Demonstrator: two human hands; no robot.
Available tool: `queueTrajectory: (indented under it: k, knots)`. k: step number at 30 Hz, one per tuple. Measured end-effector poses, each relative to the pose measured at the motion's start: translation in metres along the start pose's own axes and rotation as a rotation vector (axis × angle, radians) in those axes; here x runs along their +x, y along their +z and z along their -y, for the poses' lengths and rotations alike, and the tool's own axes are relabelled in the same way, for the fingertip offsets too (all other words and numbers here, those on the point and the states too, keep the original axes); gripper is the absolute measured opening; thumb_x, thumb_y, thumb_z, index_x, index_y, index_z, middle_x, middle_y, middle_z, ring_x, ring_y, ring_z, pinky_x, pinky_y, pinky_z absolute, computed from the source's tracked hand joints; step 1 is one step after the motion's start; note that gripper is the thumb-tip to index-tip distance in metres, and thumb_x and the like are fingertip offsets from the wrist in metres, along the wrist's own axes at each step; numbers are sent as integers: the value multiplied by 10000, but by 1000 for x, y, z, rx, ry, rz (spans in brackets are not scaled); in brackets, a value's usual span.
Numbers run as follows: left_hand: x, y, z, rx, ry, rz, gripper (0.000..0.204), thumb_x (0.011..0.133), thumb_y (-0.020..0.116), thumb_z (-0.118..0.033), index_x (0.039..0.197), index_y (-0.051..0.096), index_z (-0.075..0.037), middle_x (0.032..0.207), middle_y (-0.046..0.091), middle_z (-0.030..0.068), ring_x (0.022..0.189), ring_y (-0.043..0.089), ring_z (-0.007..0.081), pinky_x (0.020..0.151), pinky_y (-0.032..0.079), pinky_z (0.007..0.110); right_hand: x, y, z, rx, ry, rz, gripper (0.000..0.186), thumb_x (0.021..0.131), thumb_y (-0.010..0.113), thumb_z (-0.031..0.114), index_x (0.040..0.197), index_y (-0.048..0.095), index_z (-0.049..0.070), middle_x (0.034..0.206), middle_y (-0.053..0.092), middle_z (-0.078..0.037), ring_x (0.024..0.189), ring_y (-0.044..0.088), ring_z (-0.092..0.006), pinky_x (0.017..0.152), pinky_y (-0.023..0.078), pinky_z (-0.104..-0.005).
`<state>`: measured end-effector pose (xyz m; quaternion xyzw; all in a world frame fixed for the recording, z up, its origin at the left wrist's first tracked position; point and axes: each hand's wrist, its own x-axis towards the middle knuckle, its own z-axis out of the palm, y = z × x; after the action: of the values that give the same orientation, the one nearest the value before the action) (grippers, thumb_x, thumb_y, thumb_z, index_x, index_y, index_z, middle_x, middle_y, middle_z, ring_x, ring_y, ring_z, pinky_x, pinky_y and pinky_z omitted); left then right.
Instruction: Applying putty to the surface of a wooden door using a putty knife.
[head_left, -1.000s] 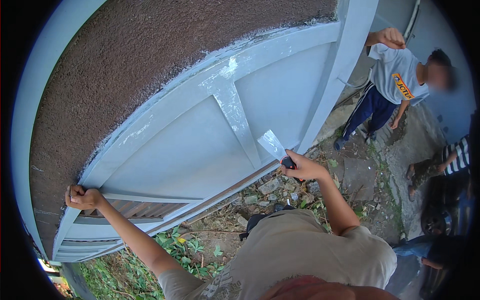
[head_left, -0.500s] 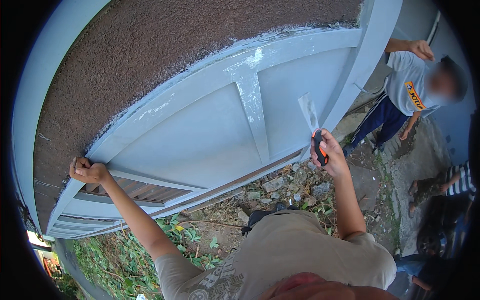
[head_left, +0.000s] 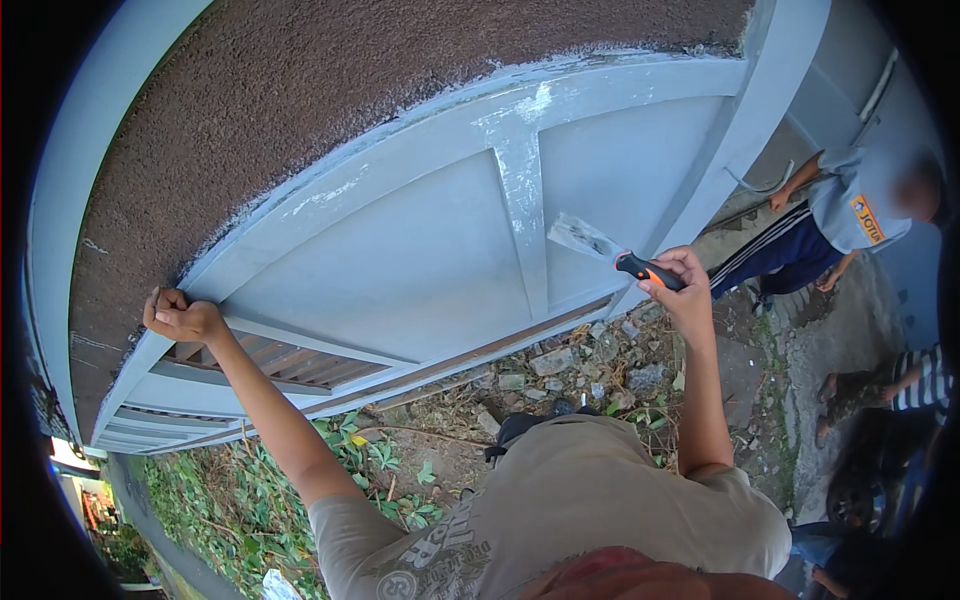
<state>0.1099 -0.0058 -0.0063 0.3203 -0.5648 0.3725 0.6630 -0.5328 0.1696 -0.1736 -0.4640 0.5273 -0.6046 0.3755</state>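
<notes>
The grey panelled structure (head_left: 380,260) has an arched rail (head_left: 420,140) with chipped white patches, below brown rough plaster (head_left: 330,80). At the left, my left hand (head_left: 185,320) is curled over the edge of that rail. My right hand (head_left: 680,290) grips a putty knife with a black and orange handle (head_left: 645,270); its smeared metal blade (head_left: 585,237) points up-left in front of the right panel, and I cannot tell whether it touches it.
A person in a pale shirt (head_left: 850,200) stands at the right by a grey wall and pipe (head_left: 878,85). Lower right are a striped sleeve (head_left: 915,380) and a dark wheeled vehicle (head_left: 855,480). Rubble (head_left: 555,362) and leafy plants (head_left: 230,500) cover the ground below.
My right hand has moved up and right, and the knife swung more upright, then tilted leftward. The other person's raised arm has come down. The view has shifted slightly.
</notes>
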Motion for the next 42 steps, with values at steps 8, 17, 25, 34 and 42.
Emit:
queueTrajectory:
  k: [8, 17, 25, 34, 42]
  knots:
    - [0, 2, -2, -31, 4, -8, 343, 1078, 240, -289, 1057, 450, -19, 577, 358, 20, 500, 253, 103, 479, 218, 241, 24, -37, 18, 235, -32, -127, 302, 848, 749, 70, 1082, 560, 49, 893, 643, -31, 798, 640, -106, 740, 527, -242]
    - [-3, -2, 5, -59, -32, -14, 352, 1076, 260, -306, 1063, 464, -20, 582, 374, 21, 497, 263, 98, 479, 213, 240, 19, -38, 6, 643, -53, 68, 363, 927, 699, 237, 1195, 540, 50, 1095, 614, -81, 1068, 614, -168, 906, 574, -360]
    - [-2, 1, 2, -41, 9, -4, 356, 1078, 259, -305, 1058, 461, -13, 581, 366, 23, 507, 265, 99, 485, 216, 242, 38, -43, 27, 1039, -286, -340, 423, 987, 533, 480, 1226, 520, 131, 971, 608, -50, 998, 609, -212, 924, 509, -410]
    - [-3, 6, -5, -31, 2, 6, 371, 1084, 244, -298, 1047, 459, 2, 581, 368, 25, 508, 263, 103, 493, 221, 241, 65, 36, 50, 1020, -209, 14, 443, 1015, 428, 553, 899, 508, 133, 616, 377, 23, 479, 322, -95, 482, 317, -253]
    - [6, -1, -7, 29, 11, 7, 400, 1081, 250, -327, 1037, 468, 6, 576, 363, 24, 509, 261, 112, 495, 226, 249, 145, 71, 168, 1237, -614, -149, 389, 978, 569, 463, 761, 475, 154, 600, 404, 21, 483, 355, -98, 475, 332, -254]
